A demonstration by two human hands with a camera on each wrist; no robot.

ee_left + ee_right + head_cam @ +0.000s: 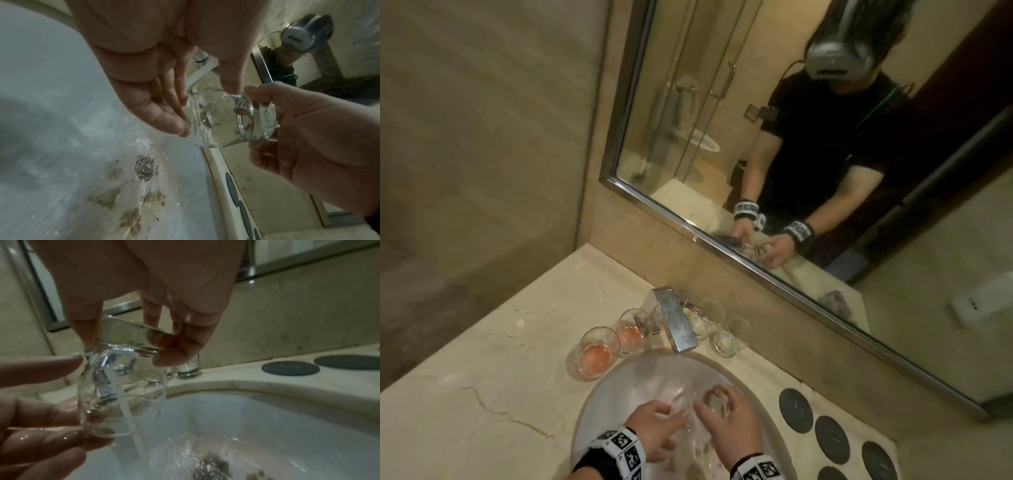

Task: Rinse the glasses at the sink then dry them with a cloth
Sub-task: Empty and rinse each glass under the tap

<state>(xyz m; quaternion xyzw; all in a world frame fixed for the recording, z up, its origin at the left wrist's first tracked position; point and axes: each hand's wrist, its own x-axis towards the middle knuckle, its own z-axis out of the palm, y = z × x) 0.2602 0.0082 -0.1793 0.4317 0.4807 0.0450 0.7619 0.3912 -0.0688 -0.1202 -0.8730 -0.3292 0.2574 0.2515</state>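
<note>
A clear tumbler lies on its side over the white sink basin, in the stream from the chrome tap. My right hand grips its thick base between thumb and fingers. The fingers of my left hand are straight and touch the glass at its rim, thumb tip on its side. Water runs past the glass toward the drain. In the head view both hands are close together low in the basin, and the glass is mostly hidden under my right hand.
Two tumblers with orange liquid stand left of the tap. Clear tumblers stand to its right. Dark round coasters lie on the marble counter right of the basin. A mirror rises behind.
</note>
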